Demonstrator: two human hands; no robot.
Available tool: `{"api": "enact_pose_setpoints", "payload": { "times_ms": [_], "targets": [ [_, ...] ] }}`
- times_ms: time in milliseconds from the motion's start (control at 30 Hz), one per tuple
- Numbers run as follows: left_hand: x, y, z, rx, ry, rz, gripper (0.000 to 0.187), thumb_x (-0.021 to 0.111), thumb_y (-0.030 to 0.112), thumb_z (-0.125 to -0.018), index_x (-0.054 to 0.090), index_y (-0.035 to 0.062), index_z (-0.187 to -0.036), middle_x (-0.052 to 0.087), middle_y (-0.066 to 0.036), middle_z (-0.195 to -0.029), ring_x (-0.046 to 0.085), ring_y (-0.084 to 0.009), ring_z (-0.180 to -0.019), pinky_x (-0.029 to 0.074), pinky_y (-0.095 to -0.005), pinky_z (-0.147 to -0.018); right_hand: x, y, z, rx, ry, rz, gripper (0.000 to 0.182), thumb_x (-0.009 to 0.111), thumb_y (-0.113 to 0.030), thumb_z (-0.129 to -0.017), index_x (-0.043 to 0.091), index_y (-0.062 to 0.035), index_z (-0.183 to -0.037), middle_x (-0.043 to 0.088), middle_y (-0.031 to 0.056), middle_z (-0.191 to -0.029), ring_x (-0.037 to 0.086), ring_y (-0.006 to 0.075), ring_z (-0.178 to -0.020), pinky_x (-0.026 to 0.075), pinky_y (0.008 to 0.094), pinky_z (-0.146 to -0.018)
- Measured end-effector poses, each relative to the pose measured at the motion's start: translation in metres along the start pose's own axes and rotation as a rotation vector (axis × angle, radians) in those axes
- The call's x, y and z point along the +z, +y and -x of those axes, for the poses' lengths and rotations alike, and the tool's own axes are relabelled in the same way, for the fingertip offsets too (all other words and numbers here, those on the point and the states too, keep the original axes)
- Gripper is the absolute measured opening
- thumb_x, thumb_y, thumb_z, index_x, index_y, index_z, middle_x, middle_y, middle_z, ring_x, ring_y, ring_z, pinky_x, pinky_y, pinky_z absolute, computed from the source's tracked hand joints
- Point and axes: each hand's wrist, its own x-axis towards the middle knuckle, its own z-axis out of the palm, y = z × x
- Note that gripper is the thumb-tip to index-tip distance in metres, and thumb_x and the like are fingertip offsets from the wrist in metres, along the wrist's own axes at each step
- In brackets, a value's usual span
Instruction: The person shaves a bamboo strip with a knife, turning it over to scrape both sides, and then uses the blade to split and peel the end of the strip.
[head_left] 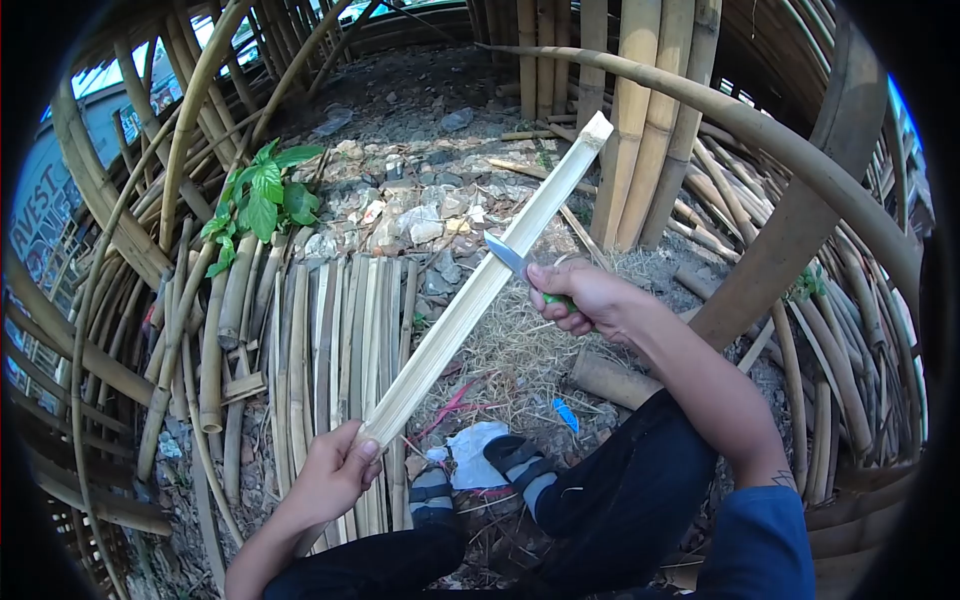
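Note:
A pale split bamboo strip (470, 305) slants across the middle of the view, its near end low on the left and its far end raised at the upper right. My left hand (328, 475) is closed around the near end, thumb on top. In my right hand (590, 297) is a knife (507, 254) with a green handle, mostly covered by my fingers. The knife's blade lies across the strip, touching it a little past the middle. Below the strip, several bamboo slats (340, 330) lie side by side on the ground.
Upright bamboo poles (645, 130) stand at the back right, and a long curved pole (740, 110) arches over them. Bamboo stacks flank both sides. A leafy green plant (262, 195) grows at left. Stones, dry shavings (510, 345) and a blue scrap (566, 414) lie near my sandalled feet (520, 465).

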Motion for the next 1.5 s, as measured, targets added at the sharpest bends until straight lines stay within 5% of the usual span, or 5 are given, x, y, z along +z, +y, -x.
{"api": "enact_pose_setpoints", "payload": {
  "times_ms": [533, 1000, 1267, 1300, 1500],
  "targets": [
    [0.002, 0.013, 0.010, -0.107, -0.007, -0.001, 0.018, 0.044, 0.014, -0.104, 0.053, -0.0006, -0.097, 0.048, 0.001, -0.065, 0.042, -0.0060, -0.056, 0.036, -0.0233, -0.051, 0.000, 0.001, 0.001, 0.006, -0.106, 0.069, 0.045, 0.048, -0.047, -0.101, 0.054, -0.0096, -0.075, 0.040, -0.0057, -0.056, 0.029, 0.0035, -0.043, 0.021, 0.0213, -0.038],
    [-0.018, -0.030, -0.008, -0.243, -0.053, 0.214, 0.023, 0.042, 0.023, -0.105, 0.053, 0.0030, -0.108, 0.048, -0.002, -0.064, 0.037, -0.0069, -0.048, 0.031, -0.0222, -0.044, -0.091, 0.019, -0.034, -0.149, 0.560, -0.218, 0.039, 0.040, -0.044, -0.103, 0.052, -0.0082, -0.092, 0.040, -0.0051, -0.065, 0.037, 0.0084, -0.056, 0.031, 0.0261, -0.049],
    [-0.016, -0.029, -0.015, -0.213, -0.032, 0.253, 0.026, 0.044, 0.028, -0.105, 0.053, 0.0032, -0.103, 0.049, -0.004, -0.061, 0.039, -0.0087, -0.044, 0.030, -0.0230, -0.040, -0.027, 0.019, -0.034, -0.394, 0.824, 0.377, 0.054, 0.042, -0.043, -0.102, 0.058, 0.0030, -0.078, 0.057, 0.0136, -0.063, 0.057, 0.0271, -0.062, 0.044, 0.0427, -0.065],
    [-0.016, -0.028, -0.016, -0.214, -0.029, 0.254, 0.026, 0.044, 0.028, -0.105, 0.053, 0.0032, -0.103, 0.049, -0.004, -0.061, 0.039, -0.0087, -0.044, 0.030, -0.0230, -0.040, -0.022, 0.022, -0.038, -0.464, 0.855, 0.364, 0.055, 0.042, -0.046, -0.102, 0.056, 0.0004, -0.076, 0.051, 0.0064, -0.061, 0.049, 0.0167, -0.059, 0.040, 0.0346, -0.059],
    [-0.015, -0.021, -0.021, -0.188, -0.044, 0.241, 0.031, 0.044, 0.033, -0.104, 0.054, 0.0039, -0.099, 0.051, -0.004, -0.061, 0.042, -0.0102, -0.043, 0.033, -0.0230, -0.040, -0.014, 0.018, -0.035, -0.503, 0.820, 0.482, 0.053, 0.042, -0.045, -0.102, 0.059, 0.0008, -0.083, 0.053, 0.0091, -0.063, 0.054, 0.0203, -0.063, 0.042, 0.0360, -0.062]
  ]
}}
